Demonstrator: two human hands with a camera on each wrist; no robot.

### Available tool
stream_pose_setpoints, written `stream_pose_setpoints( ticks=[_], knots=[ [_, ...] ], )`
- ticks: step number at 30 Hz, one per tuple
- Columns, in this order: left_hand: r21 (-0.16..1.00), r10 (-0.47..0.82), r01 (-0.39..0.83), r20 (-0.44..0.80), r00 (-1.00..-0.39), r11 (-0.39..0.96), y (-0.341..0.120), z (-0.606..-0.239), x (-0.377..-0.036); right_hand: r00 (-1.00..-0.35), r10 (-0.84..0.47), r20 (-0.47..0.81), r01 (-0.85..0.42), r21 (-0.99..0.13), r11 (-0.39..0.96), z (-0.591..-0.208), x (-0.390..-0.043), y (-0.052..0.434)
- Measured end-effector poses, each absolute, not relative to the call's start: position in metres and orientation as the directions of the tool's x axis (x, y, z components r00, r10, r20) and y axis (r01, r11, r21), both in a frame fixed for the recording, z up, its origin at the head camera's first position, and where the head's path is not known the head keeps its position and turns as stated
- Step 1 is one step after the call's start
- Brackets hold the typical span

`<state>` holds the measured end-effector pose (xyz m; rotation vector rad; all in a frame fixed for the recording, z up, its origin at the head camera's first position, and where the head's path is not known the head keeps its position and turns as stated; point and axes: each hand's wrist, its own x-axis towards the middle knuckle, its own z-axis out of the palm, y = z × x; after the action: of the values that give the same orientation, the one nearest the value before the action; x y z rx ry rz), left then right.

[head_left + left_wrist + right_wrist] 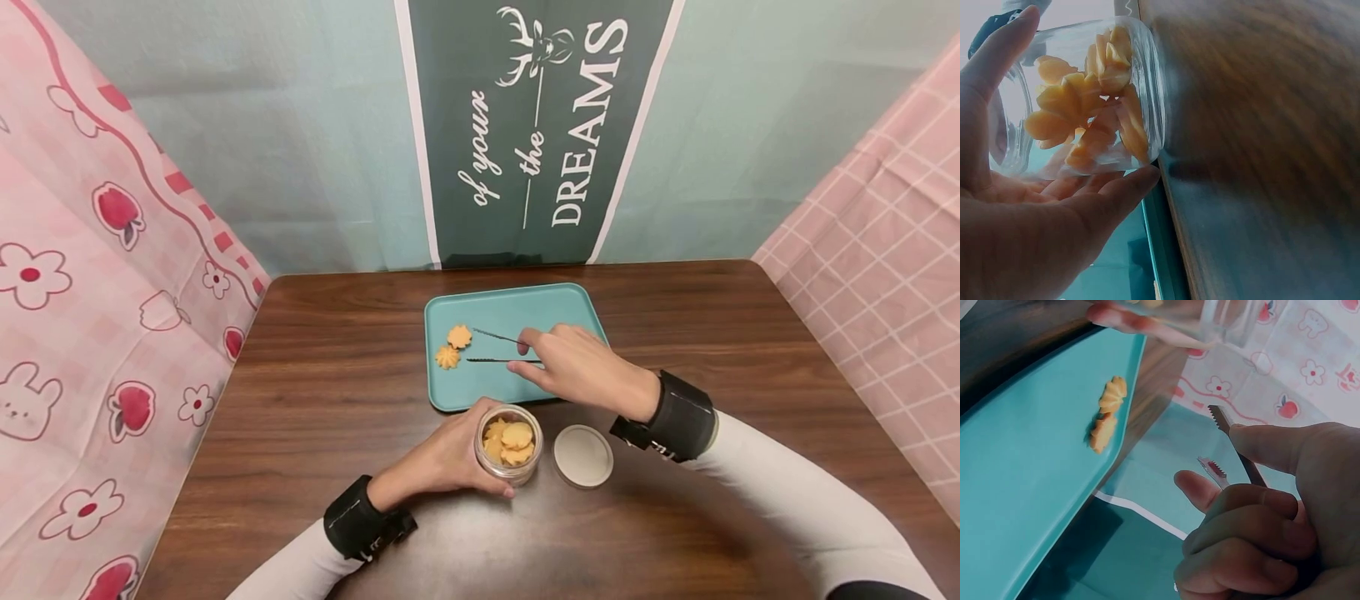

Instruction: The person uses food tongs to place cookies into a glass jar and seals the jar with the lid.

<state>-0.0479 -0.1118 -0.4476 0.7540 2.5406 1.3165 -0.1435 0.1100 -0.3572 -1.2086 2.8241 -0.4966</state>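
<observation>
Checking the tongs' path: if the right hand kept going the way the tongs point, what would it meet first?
Probably the two cookies on the tray: the right hand aims the open tongs at them, with bare tray between. Height above the tray is unclear.

Dark green banner (536, 125) behind table (315, 375), white sideways lettering: "of your", "the", "DREAMS", under a deer-head sign. No other text legible.

Your left hand (442, 458) is low and near your body, fingers and thumb curled in a wrap grip. Your right hand (581, 367) reaches forward, thumb and forefinger pinching, other fingers curled. Both wrists strapped.
</observation>
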Motion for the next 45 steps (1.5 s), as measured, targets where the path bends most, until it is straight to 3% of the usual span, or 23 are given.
stream_pose_setpoints(
  ticks=[45],
  knots=[
    [0.807, 0.528, 0.366, 0.081, -0.846, 0.463, -0.111, -0.448, -0.049, -0.685, -0.729, -0.02, -0.696, -0.28, 0.661, -0.409, -0.17, 0.069]
  ],
)
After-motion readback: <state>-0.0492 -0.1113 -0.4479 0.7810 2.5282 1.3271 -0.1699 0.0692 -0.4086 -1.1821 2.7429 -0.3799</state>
